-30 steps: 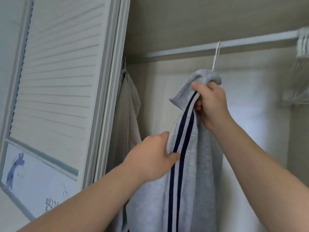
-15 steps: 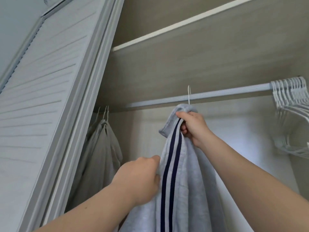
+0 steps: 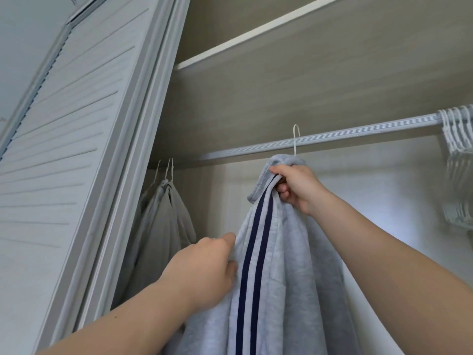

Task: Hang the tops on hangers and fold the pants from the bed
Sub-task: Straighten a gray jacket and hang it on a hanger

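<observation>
A light grey top [image 3: 289, 265] with two navy stripes hangs in the wardrobe on a white hanger, whose hook [image 3: 296, 139] sits over the closet rod [image 3: 345, 135]. My right hand [image 3: 294, 187] grips the top's collar just under the hook. My left hand [image 3: 204, 272] holds the top's left edge lower down, fingers curled into the fabric. The hanger's body is hidden inside the top.
Grey garments [image 3: 163, 226] hang on hangers at the rod's left end, beside the louvred wardrobe door [image 3: 76, 149]. A bunch of bare white hangers [image 3: 458, 149] crowds the rod's right end. A shelf [image 3: 281, 60] runs above the rod.
The view has tilted upward, showing the shelf and more of the rod. The hanger hook now sits over the rod. My left hand has shifted to the top's left edge.
</observation>
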The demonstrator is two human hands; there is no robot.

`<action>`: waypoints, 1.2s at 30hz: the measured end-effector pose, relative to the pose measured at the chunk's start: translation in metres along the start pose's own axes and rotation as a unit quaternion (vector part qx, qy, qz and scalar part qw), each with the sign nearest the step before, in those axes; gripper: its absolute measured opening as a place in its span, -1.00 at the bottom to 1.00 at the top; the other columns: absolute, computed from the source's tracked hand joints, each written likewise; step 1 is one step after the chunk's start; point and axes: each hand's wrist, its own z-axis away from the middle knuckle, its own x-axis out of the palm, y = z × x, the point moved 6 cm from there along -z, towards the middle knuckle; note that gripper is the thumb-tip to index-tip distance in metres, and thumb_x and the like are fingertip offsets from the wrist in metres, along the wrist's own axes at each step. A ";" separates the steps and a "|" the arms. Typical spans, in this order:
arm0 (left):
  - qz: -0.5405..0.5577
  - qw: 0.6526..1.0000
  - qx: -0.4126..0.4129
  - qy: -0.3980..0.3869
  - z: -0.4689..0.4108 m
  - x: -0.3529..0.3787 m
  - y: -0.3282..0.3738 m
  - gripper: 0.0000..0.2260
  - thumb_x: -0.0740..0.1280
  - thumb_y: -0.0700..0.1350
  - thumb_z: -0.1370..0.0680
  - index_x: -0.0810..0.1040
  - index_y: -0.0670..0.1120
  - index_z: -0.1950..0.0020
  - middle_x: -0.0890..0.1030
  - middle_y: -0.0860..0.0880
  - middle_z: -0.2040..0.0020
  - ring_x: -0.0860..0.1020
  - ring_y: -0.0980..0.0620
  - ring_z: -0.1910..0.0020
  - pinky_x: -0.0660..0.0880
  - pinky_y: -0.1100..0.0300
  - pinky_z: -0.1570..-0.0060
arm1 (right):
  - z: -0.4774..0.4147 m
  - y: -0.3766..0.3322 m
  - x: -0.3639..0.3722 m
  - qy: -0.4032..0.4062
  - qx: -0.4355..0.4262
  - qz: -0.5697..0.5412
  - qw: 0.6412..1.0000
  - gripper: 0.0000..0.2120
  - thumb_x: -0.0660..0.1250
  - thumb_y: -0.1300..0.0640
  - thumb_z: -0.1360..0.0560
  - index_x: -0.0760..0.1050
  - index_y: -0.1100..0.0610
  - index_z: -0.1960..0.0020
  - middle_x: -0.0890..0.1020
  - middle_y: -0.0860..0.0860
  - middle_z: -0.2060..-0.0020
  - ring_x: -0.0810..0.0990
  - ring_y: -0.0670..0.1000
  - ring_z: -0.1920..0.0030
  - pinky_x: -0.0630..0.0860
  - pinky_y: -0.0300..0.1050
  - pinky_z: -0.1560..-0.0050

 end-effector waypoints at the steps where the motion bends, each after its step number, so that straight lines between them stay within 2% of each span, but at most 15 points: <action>1: 0.003 1.000 0.001 0.007 -0.001 -0.001 -0.001 -0.81 0.16 0.00 -0.65 0.24 0.04 0.14 0.48 0.01 0.19 0.51 -0.05 0.24 0.50 0.04 0.20 | -0.003 0.000 -0.004 0.012 0.011 -0.009 1.000 -0.75 0.34 0.21 -0.56 0.41 0.11 0.27 0.41 -0.01 0.48 0.31 -0.13 0.59 0.22 -0.32 0.61; 7: -0.012 1.000 0.026 0.005 -0.003 0.000 0.007 -0.88 0.15 -0.02 -0.64 0.28 0.02 0.07 0.52 -0.01 0.19 0.54 -0.08 0.23 0.52 0.01 0.19 | -0.003 0.011 -0.013 0.017 0.040 0.024 0.999 -0.75 0.35 0.15 -0.55 0.40 0.10 0.28 0.39 0.00 0.45 0.31 -0.09 0.57 0.24 -0.31 0.59; 11: -0.008 1.000 0.018 0.004 -0.001 0.002 0.003 -0.90 0.16 -0.02 -0.64 0.31 0.01 0.04 0.54 -0.02 0.16 0.54 -0.09 0.21 0.53 -0.01 0.17 | 0.008 0.010 -0.011 0.042 0.047 0.115 0.991 -0.68 0.39 -0.04 -0.52 0.38 0.09 0.28 0.39 0.00 0.47 0.33 -0.07 0.58 0.29 -0.30 0.56; 15: -0.012 1.000 0.014 -0.005 0.000 0.006 -0.001 -0.87 0.16 -0.02 -0.64 0.29 0.01 0.08 0.52 0.00 0.19 0.54 -0.08 0.22 0.51 0.01 0.19 | 0.030 0.003 0.008 -0.019 0.040 0.233 0.972 -0.67 0.46 -0.11 -0.46 0.46 0.14 0.18 0.48 0.02 0.42 0.45 -0.04 0.53 0.40 -0.26 0.52; 17: -0.014 1.000 0.010 -0.006 0.002 0.008 -0.004 -0.88 0.16 -0.02 -0.64 0.30 0.01 0.07 0.52 0.00 0.18 0.54 -0.08 0.21 0.50 0.02 0.20 | 0.040 0.005 0.023 -0.072 0.035 0.298 0.951 -0.68 0.47 -0.07 -0.43 0.53 0.18 0.10 0.63 0.04 0.33 0.62 0.00 0.39 0.59 -0.15 0.39; 19: -0.018 1.000 0.003 -0.008 0.003 0.008 -0.009 -0.91 0.17 -0.01 -0.64 0.33 0.00 0.03 0.55 0.00 0.14 0.55 -0.08 0.18 0.52 0.01 0.16 | 0.044 0.009 0.035 -0.085 0.017 0.338 0.937 -0.69 0.45 0.00 -0.41 0.53 0.22 0.02 0.70 0.10 0.24 0.71 0.08 0.26 0.68 0.06 0.28; 20: -0.019 1.000 0.000 -0.008 0.004 0.008 -0.012 -0.92 0.17 -0.02 -0.64 0.34 0.00 0.01 0.56 -0.01 0.12 0.56 -0.09 0.16 0.53 0.00 0.13 | 0.042 0.010 0.040 -0.076 0.004 0.351 0.933 -0.70 0.42 0.03 -0.42 0.50 0.24 0.03 0.69 0.13 0.23 0.71 0.10 0.26 0.68 0.10 0.30; 22: -0.021 1.000 -0.007 -0.004 0.004 0.007 -0.019 -0.92 0.17 -0.02 -0.64 0.36 0.00 0.00 0.57 0.00 0.12 0.57 -0.08 0.16 0.55 -0.02 0.11 | 0.036 0.010 0.046 -0.052 -0.032 0.391 0.918 -0.73 0.36 0.02 -0.42 0.42 0.21 0.07 0.61 0.08 0.30 0.65 0.09 0.27 0.61 -0.01 0.36; 25: -0.030 0.999 -0.014 0.000 0.002 0.007 -0.030 -0.94 0.18 -0.01 -0.63 0.39 0.02 -0.01 0.58 0.03 0.14 0.58 -0.03 0.20 0.58 -0.05 0.11 | 0.027 0.014 0.060 -0.048 -0.078 0.448 0.889 -0.64 0.31 -0.07 -0.41 0.25 0.07 -0.04 0.41 -0.03 0.35 0.45 0.04 0.26 0.27 -0.11 0.38; 27: -0.046 0.999 -0.020 -0.010 0.001 0.011 -0.037 -0.96 0.19 -0.03 -0.63 0.40 0.03 -0.03 0.58 0.04 0.15 0.59 -0.01 0.21 0.60 -0.04 0.11 | 0.023 0.021 0.071 -0.068 -0.083 0.435 0.894 -0.68 0.29 -0.05 -0.45 0.28 0.11 -0.03 0.42 -0.02 0.31 0.44 0.03 0.26 0.26 -0.10 0.35; 30: -0.079 0.996 -0.033 -0.021 0.001 0.015 -0.049 -0.97 0.20 -0.04 -0.64 0.40 0.05 -0.06 0.59 0.05 0.13 0.59 0.01 0.20 0.61 -0.02 0.11 | 0.023 0.028 0.090 -0.101 -0.101 0.394 0.908 -0.82 0.27 0.03 -0.50 0.32 0.11 0.12 0.43 0.00 0.36 0.42 0.00 0.35 0.31 -0.10 0.33; 36: -0.119 0.989 -0.080 -0.027 0.000 0.011 -0.076 -0.95 0.19 -0.03 -0.64 0.40 0.06 -0.08 0.58 0.05 0.12 0.60 0.00 0.19 0.62 -0.03 0.11 | 0.010 0.043 0.126 -0.125 -0.127 0.350 0.920 -0.76 0.22 0.10 -0.56 0.25 0.05 0.24 0.41 0.01 0.37 0.38 -0.01 0.38 0.28 -0.11 0.37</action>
